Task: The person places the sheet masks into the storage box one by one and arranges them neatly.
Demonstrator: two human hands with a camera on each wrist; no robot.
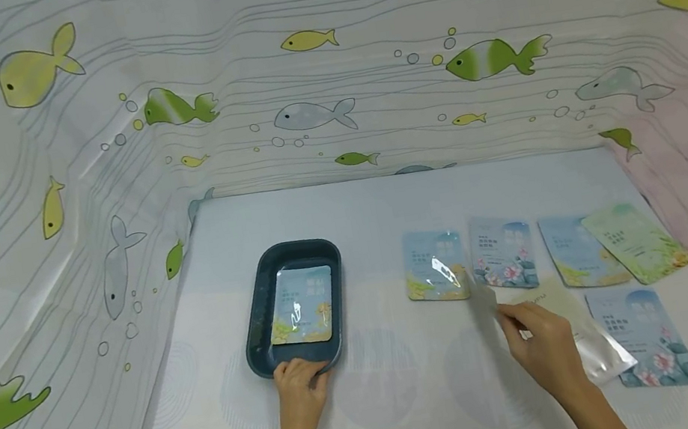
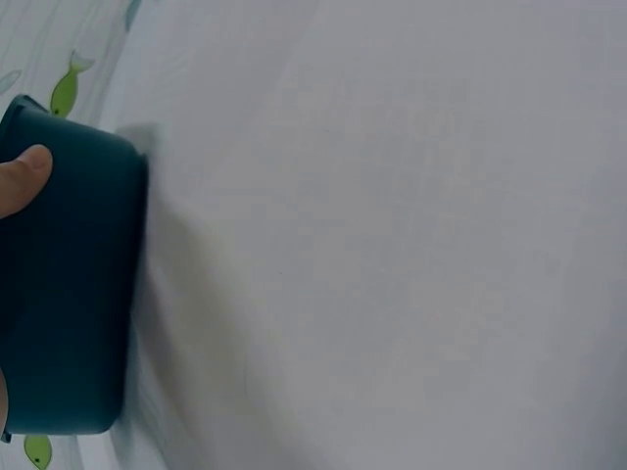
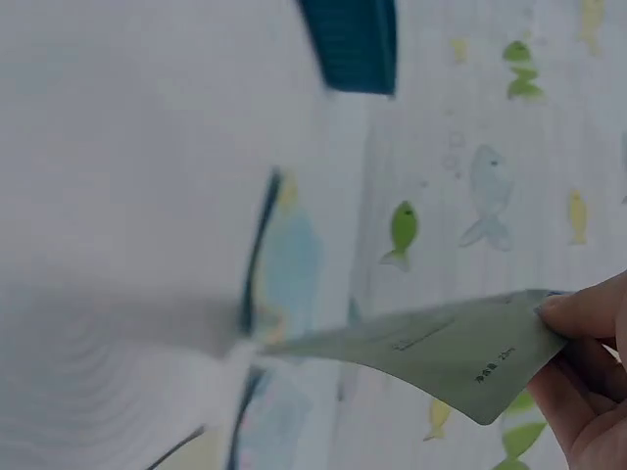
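Note:
My left hand (image 1: 302, 396) grips the near rim of a dark teal tray (image 1: 256, 328), the thumb lying on its outer wall in the left wrist view. Inside the tray lies a blue sachet (image 1: 301, 305) with a yellow-green lower edge. Over at the right, my right hand (image 1: 546, 347) pinches a pale grey-green sachet (image 3: 446, 357) by one end, thumb against fingers. It hangs slightly bent, small print showing in the right wrist view; the head view catches it nearly edge-on. Just beyond it is a blue sachet with yellow print (image 1: 435, 267).
Beside it lies a blue sachet with pink flowers (image 1: 502, 252). Farther right, a green sachet (image 1: 635, 241) overlaps a blue one (image 1: 575, 248). Closer in, a cream-and-silver sachet (image 1: 602, 350) partly covers another flowered one (image 1: 646, 327). A fish-print curtain (image 1: 295, 6) surrounds the white table (image 1: 377, 209).

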